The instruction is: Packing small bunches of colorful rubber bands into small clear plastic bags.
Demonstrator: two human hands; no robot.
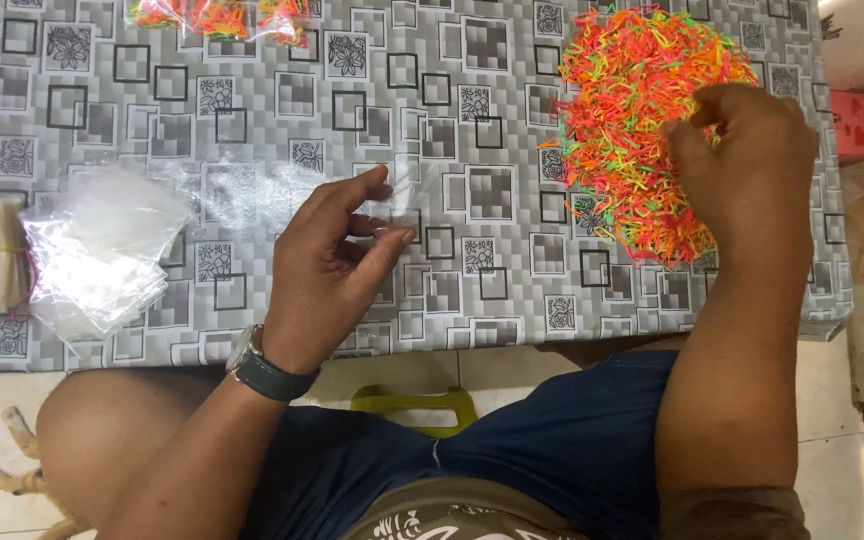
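the left hand [327,270] holds a small clear bag [392,205], fingers pinched on its mouth. beyond the fingertips the table [252,130] has open room. the right hand [747,165] fingers are closed, picking in the pile of bright rubber bands [622,110]; near the table edge, bands may fall off.

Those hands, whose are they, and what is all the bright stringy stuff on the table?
The picture comes from a camera worn on a person's head, looking down, so you see that person's own two hands. The right hand is pinching into a big pile of tiny elastic bands, orange, pink, yellow and green. The left hand, with a wristwatch, holds a small clear plastic bag between its fingers. They sit at a table under a grey patterned cloth. To the left lies a stack of empty clear bags, and at the far edge some filled packets of the same bands.
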